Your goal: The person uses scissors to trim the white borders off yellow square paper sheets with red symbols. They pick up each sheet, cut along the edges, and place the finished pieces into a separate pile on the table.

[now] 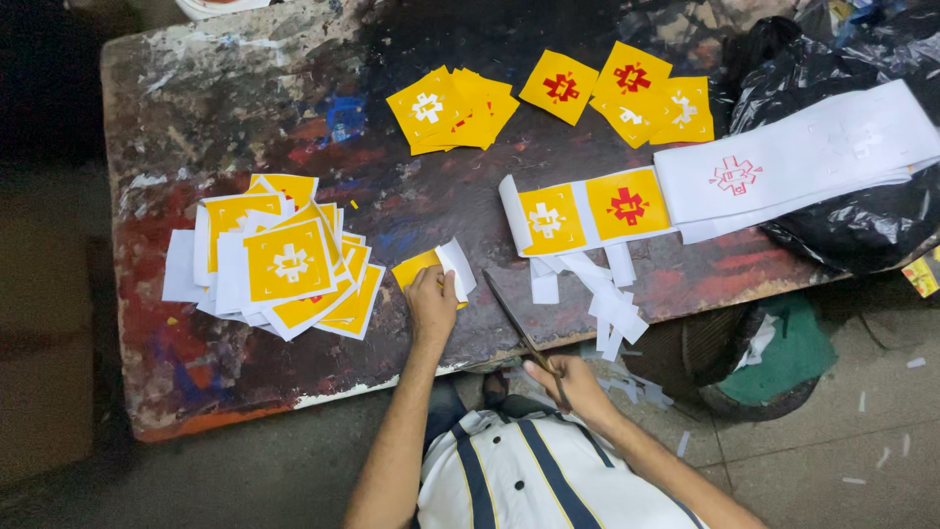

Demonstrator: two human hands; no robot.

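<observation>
Left hand [432, 302] fingers pressing card [431, 269] onto counter [245, 118]; right hand [578, 384] clenched on scissors [519, 328], blades toward 11 o'clock; pile [279, 264] at 9

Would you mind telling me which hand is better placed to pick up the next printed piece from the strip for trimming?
The left hand, probably. It only presses a yellow card on the table and could let go, while the right hand has its grip closed on the scissors. The strip lies just beyond both.
</observation>
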